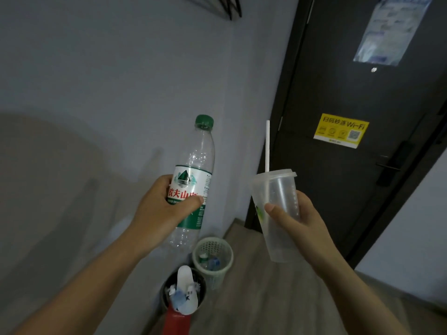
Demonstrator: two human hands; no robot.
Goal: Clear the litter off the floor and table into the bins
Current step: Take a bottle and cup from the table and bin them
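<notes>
Sitting low in the centre of the frame, the pale green mesh bin (229,253) is holding a few plastic bottles. Just below it, the black bin (165,294) is carrying a white slipper (186,290) stood on end among blue and white scraps. The left hand (167,209), left of centre, is curling its fingers round the label of a water bottle (193,175). It is clear, looking empty, and wearing a green cap and a white-and-green label with red characters. The right hand (298,217) is wrapping thumb and fingers round a clear lidded cup (278,189), a white straw (267,146) poking up through the lid. Both items are hanging above the bins. A red object (176,321) is showing at the bottom edge, too cropped to identify. A dark door (338,81) is filling the right, a yellow Wi-Fi sticker (341,130) on it.
</notes>
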